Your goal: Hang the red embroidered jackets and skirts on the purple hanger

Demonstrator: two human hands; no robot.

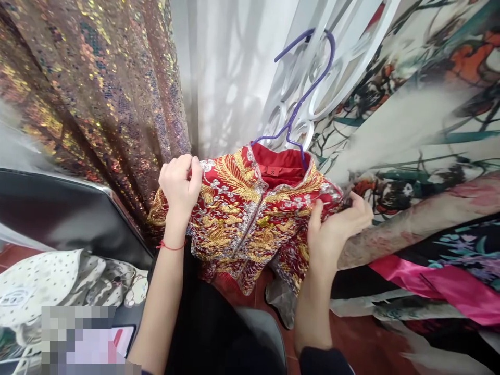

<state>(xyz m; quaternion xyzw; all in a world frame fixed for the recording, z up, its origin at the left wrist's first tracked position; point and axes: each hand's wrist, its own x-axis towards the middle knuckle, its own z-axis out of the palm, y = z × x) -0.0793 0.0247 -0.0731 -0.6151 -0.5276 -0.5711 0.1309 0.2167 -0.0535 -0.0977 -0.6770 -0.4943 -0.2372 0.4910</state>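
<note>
Both hands pinch the red jacket (pixel 250 219): left hand (pixel 180 185) and right hand (pixel 336 229) at the shoulders. Looks soft but heavy with embroidery, snag-prone; shoulders near the hanger (pixel 300 99) seem safest.

Two bare arms reach up from the bottom of the view, side by side but well apart. The left hand (pixel 180 183) is lifted a bit higher. Its fingers are curled in tight, like a small fist, and its back faces the camera — the grip is shut. A thin red string goes round the left wrist (pixel 172 245). The right hand (pixel 335 229) sits lower and turns its palm to the left. Its thumb points up and its fingers bend round in a pinch. A dark sleeve shows low on the right arm (pixel 312 307).
</note>
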